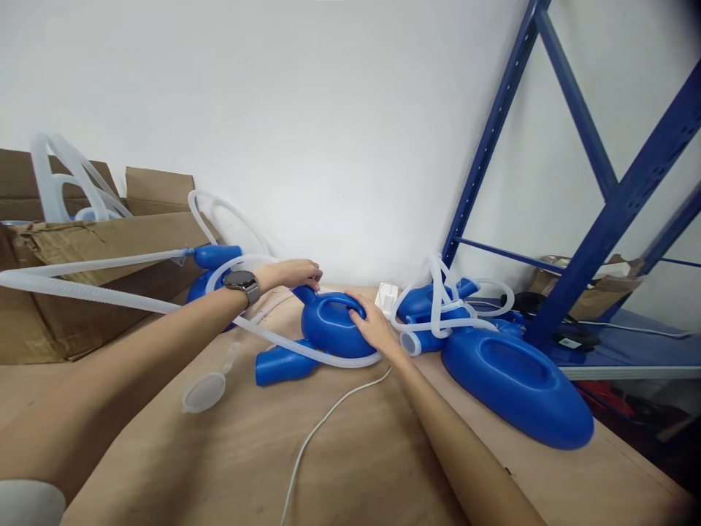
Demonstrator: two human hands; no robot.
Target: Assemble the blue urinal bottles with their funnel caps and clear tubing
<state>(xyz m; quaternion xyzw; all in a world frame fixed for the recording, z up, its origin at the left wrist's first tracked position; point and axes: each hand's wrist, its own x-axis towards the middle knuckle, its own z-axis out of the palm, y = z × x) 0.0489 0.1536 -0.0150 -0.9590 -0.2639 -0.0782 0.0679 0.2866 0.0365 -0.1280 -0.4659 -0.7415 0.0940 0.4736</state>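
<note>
A blue plastic urinal bottle with a moulded handle lies on the wooden table. My right hand is closed round the right end of its handle. Above the short neck of the bottle, my left hand has its fingers bent together; what they pinch, if anything, is hidden. A clear hose curves round the front of the bottle. Just before it lies a blue funnel-shaped mouthpiece. To the left rests a translucent cap with a strap.
A cardboard box with hoses stands at the left. On the right are another large blue bottle, several blue pieces and coiled hoses. A white cable crosses the table. A blue metal shelf stands at the right.
</note>
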